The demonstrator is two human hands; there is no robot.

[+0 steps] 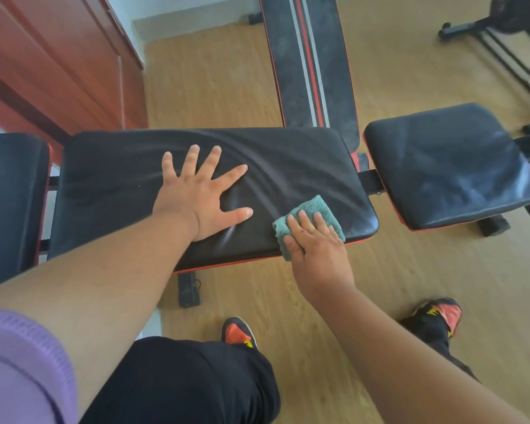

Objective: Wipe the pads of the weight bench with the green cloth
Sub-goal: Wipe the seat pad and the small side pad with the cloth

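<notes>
The wiping was under way on the middle pad (196, 142) of the bench. The right hand (315, 249) lay flat on the green cloth (311, 209), its fingers straight and pressing the cloth down onto the pad's near right corner, with the cloth's lower edge hanging just over the pad's red-trimmed front. Nothing was pinched; its grip was open, the cloth held only by pressure. The left hand (201, 194) was spread wide, palm down, on the centre of the same pad, grasping nothing and, it seemed, steadying the bench.

Pale streaks showed on this pad around the left hand, and a dull haze lay on the right pad (453, 166) and the long striped pad (306, 65) beyond. A left pad (10, 191) sat at the frame's edge.

By my judgement the next move called for sweeping the cloth leftward across the pad, which would need the left hand lifted clear, then shifting to the other pads.
</notes>
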